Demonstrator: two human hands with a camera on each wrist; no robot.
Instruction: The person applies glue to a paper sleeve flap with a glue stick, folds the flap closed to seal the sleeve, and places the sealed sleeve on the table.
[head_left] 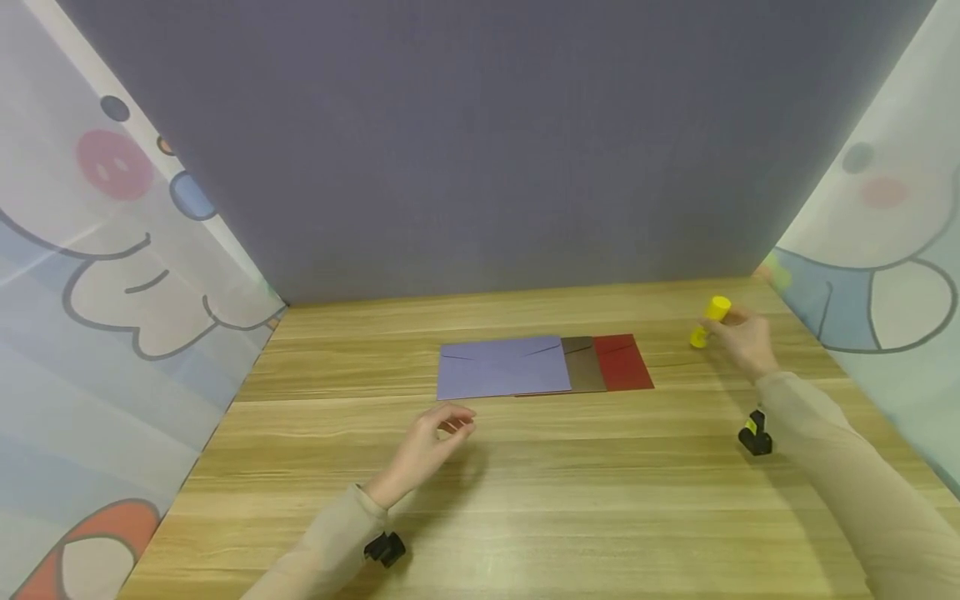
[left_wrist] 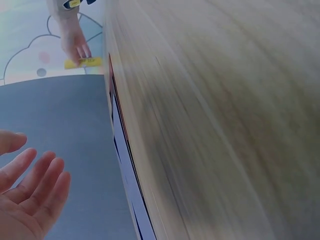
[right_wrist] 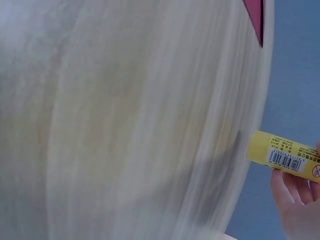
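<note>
At the right of the head view my right hand [head_left: 744,340] grips a yellow glue stick [head_left: 717,309] between thumb and fingers, tilted with its top leaning right. A printed label with a barcode [right_wrist: 286,159] shows on its side in the right wrist view. My left hand [head_left: 426,442] is just in front of the purple envelope [head_left: 502,368], fingers loosely bent and holding nothing. That envelope overlaps a brown envelope [head_left: 583,367], which in turn overlaps a red envelope [head_left: 624,364]; all lie flat in a row.
The envelopes lie on a wood-grain table [head_left: 525,492]. Behind it rises a dark grey panel [head_left: 510,150]. Curtains with cartoon prints hang at the left [head_left: 67,333] and right [head_left: 885,250]. Small black devices are on both wrists.
</note>
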